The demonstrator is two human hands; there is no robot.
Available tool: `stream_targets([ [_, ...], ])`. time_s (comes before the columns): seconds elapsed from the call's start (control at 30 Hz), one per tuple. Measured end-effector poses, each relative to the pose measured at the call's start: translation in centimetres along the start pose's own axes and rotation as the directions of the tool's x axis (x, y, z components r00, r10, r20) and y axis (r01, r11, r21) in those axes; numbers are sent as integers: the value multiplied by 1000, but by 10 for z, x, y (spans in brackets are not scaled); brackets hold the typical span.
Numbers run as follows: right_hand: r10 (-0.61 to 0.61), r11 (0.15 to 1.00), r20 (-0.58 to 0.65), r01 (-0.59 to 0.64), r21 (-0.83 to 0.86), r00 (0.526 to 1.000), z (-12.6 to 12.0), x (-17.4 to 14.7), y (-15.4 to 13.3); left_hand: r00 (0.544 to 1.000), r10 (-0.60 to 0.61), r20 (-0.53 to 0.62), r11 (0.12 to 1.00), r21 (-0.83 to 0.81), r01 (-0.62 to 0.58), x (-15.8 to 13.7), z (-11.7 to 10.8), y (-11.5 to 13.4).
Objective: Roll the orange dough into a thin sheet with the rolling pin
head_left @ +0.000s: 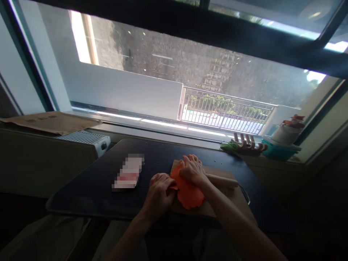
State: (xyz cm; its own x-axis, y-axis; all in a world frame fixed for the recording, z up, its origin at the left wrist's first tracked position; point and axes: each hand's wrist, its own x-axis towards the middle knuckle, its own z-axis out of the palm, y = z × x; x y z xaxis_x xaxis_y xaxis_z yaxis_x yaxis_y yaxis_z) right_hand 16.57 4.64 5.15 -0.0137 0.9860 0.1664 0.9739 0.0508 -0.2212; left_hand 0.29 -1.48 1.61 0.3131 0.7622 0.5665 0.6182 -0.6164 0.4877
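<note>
The left hand [160,190] has its thumb and fingers drawn nearly together, seemingly pinching a lip of the orange sheet [190,192] along its left edge. The right hand [192,169] lies over the sheet's far end with bent fingers; its fingertips are hidden, so whether it grips or only presses cannot be told. It probably steadies the sheet while the other hand works at the edge. The sheet spreads between and below both hands, on the wooden board [236,203], which likely keeps it off the table [89,188]. Just right of the right wrist lies the rolling pin [224,180], perhaps set aside yet within reach. Well left of the left hand, a blurred-out phone [129,174] rests off the board, presumably to stay clean and visible.
</note>
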Motion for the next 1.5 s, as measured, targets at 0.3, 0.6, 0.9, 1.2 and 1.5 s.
stream_targets([
  [0.3, 39, 999, -11, -39, 22, 999, 2, 15, 2, 1000, 1, -8, 1000, 5, 0, -1, 3, -3],
  [0.6, 48, 999, 35, -47, -12, 998, 4, 13, 3, 1000, -18, -3, 1000, 10, 18, -1, 8, -4],
  [0.9, 93, 996, 72, -92, -14, 993, 4, 20, 4, 998, -67, 8, 998, -3, 67, -2, 4, 4],
  [1.2, 16, 998, 75, -11, -62, 997, 4, 3, 3, 996, -84, -5, 996, -16, 84, -3, 3, 8],
  [1.5, 38, 999, 121, -34, -30, 992, 3, 27, 7, 997, -83, 6, 996, -19, 83, -2, 5, 3],
])
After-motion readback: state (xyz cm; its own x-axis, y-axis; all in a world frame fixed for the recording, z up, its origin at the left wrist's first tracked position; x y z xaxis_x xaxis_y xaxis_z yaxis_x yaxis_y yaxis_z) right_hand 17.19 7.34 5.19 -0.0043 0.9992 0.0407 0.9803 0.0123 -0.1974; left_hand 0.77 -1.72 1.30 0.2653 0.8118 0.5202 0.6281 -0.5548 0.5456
